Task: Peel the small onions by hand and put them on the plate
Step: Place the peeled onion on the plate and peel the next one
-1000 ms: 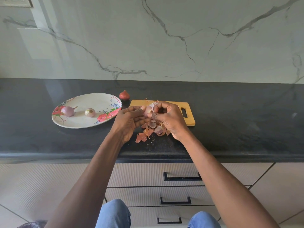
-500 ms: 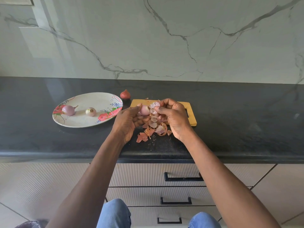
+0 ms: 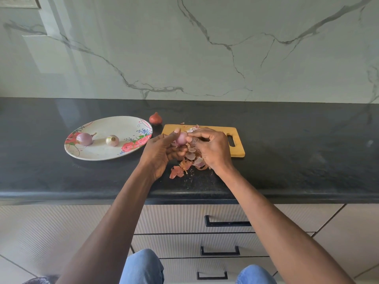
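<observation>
My left hand [image 3: 162,152] holds a small pink onion [image 3: 181,138] between thumb and fingers, just above the near left corner of the wooden cutting board [image 3: 235,149]. My right hand [image 3: 209,148] pinches at the onion's right side with its fingertips. Two peeled onions lie on the floral plate [image 3: 114,124] at the left: a purple one [image 3: 84,138] and a paler one [image 3: 112,140]. One unpeeled red onion [image 3: 155,118] stands on the counter behind the plate's right edge.
A heap of onion skins [image 3: 184,166] lies on the black counter [image 3: 297,152] under my hands. A marble wall rises behind. Drawers with black handles [image 3: 225,223] sit below the counter edge, and my knees show at the bottom.
My right hand has closed back onto the onion after pulling away with a piece of skin. The left hand has turned the onion a little. The plate's onions have not moved.
</observation>
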